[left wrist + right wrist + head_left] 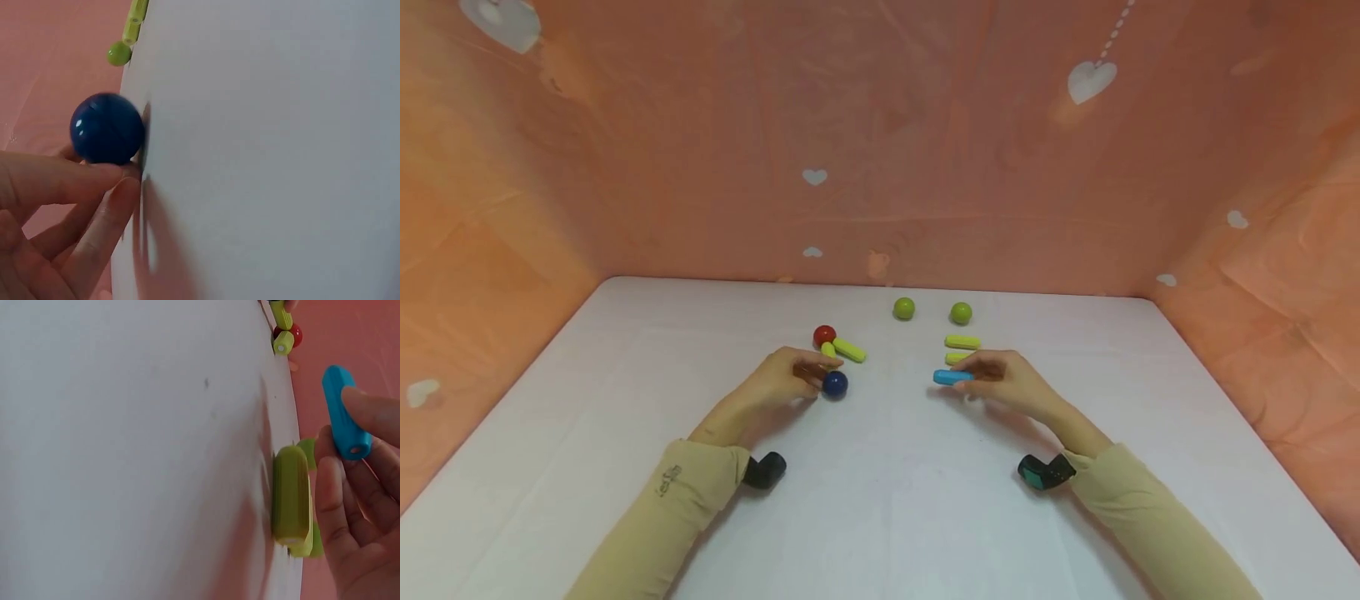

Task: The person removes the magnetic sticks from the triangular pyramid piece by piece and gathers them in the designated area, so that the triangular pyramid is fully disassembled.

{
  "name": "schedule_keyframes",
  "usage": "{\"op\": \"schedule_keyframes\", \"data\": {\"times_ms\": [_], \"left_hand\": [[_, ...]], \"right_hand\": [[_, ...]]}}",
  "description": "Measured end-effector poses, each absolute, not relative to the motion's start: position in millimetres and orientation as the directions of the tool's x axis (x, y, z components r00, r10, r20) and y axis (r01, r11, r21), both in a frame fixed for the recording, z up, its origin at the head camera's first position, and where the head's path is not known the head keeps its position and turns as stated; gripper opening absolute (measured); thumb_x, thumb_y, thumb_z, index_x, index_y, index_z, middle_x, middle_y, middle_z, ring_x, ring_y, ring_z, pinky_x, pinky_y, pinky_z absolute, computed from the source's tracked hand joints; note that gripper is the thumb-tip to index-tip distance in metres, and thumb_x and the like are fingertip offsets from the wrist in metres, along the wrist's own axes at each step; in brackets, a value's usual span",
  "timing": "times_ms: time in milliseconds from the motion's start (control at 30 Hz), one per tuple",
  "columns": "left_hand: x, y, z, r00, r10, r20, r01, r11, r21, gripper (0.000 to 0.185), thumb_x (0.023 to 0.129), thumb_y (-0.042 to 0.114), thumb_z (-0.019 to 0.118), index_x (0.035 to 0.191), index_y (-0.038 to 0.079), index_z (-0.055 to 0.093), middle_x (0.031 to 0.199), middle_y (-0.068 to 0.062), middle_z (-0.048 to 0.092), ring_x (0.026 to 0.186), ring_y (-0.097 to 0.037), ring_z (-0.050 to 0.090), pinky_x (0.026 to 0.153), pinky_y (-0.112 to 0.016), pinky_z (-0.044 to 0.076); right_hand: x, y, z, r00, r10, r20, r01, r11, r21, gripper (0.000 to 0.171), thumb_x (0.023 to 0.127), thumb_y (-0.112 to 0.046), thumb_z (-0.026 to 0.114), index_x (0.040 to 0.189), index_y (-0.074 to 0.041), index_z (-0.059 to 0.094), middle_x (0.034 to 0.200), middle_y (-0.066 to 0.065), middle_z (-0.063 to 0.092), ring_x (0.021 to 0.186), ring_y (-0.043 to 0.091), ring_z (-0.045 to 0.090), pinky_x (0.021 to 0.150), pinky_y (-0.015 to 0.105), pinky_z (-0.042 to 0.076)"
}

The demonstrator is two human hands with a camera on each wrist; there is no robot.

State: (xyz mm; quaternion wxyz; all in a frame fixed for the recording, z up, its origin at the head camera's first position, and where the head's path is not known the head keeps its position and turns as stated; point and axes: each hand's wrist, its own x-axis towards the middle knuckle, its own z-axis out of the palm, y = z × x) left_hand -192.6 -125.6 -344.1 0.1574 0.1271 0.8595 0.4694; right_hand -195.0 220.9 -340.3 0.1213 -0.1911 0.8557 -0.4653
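At the left of the table, my left hand [784,375] has its fingertips and thumb at the near side of a dark blue ball [835,384]. In the left wrist view the glossy blue ball [107,129] sits at the tips of the fingers, close over the white surface. My right hand [1007,382] pinches a light blue rod [951,377] between thumb and fingers, raised above the table. The right wrist view shows a small hole in the end of this blue rod [345,415]. Just beyond that hand lie yellow-green rods [962,342], one partly hidden by the fingers.
A red ball [824,336] touches two yellow-green rods [850,350] beyond my left hand. Two green balls [904,308] stand farther back on the white table [880,500]. An orange cloth with hearts [880,125] hangs behind and at both sides.
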Motion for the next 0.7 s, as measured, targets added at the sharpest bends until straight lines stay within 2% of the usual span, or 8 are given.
{"op": "schedule_keyframes", "data": {"times_ms": [67,167,267,400,500,700], "left_hand": [[-193.8,-127.9,-342.3,-0.918,0.372,-0.139,0.086,0.526,0.846,0.046,0.079,-0.014,0.056,0.124,-0.002,0.062,0.109,-0.021,0.066,0.094,-0.026,0.064,0.077,-0.029,0.053],[-195.8,-130.0,-340.1,-0.935,0.324,-0.143,0.061,0.544,0.837,0.045,0.08,-0.011,0.059,0.124,-0.001,0.062,0.11,-0.021,0.066,0.095,-0.026,0.063,0.078,-0.03,0.052],[-198.4,-131.2,-339.0,-0.955,0.27,-0.126,0.049,0.56,0.827,0.043,0.082,-0.005,0.064,0.124,0.0,0.062,0.119,-0.022,0.062,0.107,-0.034,0.06,0.089,-0.039,0.05],[-202.9,-132.2,-339.2,-0.966,0.236,-0.106,0.058,0.596,0.801,0.051,0.083,0.005,0.07,0.132,0.003,0.055,0.138,-0.024,0.046,0.124,-0.042,0.049,0.103,-0.052,0.041],[-206.7,-132.8,-340.3,-0.965,0.239,-0.11,0.057,0.599,0.799,0.058,0.085,0.007,0.07,0.139,0.007,0.048,0.145,-0.024,0.037,0.13,-0.043,0.042,0.107,-0.053,0.037],[-213.5,-131.1,-342.8,-0.952,0.274,-0.135,0.042,0.556,0.83,0.057,0.092,0.011,0.062,0.144,0.009,0.041,0.15,-0.022,0.034,0.137,-0.041,0.034,0.112,-0.052,0.029]], "right_hand": [[-194.6,223.7,-340.6,-0.895,-0.446,-0.028,-0.217,0.488,-0.845,0.027,0.085,-0.016,0.072,0.11,-0.005,0.069,0.119,0.014,0.067,0.09,0.012,0.064,0.074,0.024,0.053],[-193.4,228.0,-341.7,-0.895,-0.446,-0.033,-0.215,0.494,-0.843,0.027,0.085,-0.016,0.073,0.108,-0.003,0.069,0.11,0.014,0.07,0.086,0.012,0.064,0.072,0.023,0.053],[-192.1,232.3,-343.3,-0.894,-0.446,-0.04,-0.222,0.518,-0.826,0.026,0.085,-0.017,0.073,0.106,-0.002,0.069,0.101,0.012,0.071,0.085,0.012,0.063,0.071,0.023,0.052],[-191.1,236.7,-344.5,-0.891,-0.452,-0.045,-0.241,0.555,-0.796,0.026,0.085,-0.018,0.073,0.106,-0.002,0.069,0.103,0.011,0.07,0.089,0.013,0.061,0.074,0.022,0.05],[-191.4,239.6,-345.4,-0.889,-0.456,-0.052,-0.251,0.578,-0.777,0.026,0.085,-0.019,0.073,0.106,-0.004,0.069,0.105,0.011,0.069,0.092,0.014,0.061,0.078,0.02,0.049],[-191.7,245.6,-349.0,-0.889,-0.453,-0.075,-0.244,0.604,-0.759,0.025,0.086,-0.02,0.073,0.105,-0.005,0.069,0.105,0.009,0.069,0.091,0.014,0.061,0.078,0.02,0.049]]}}
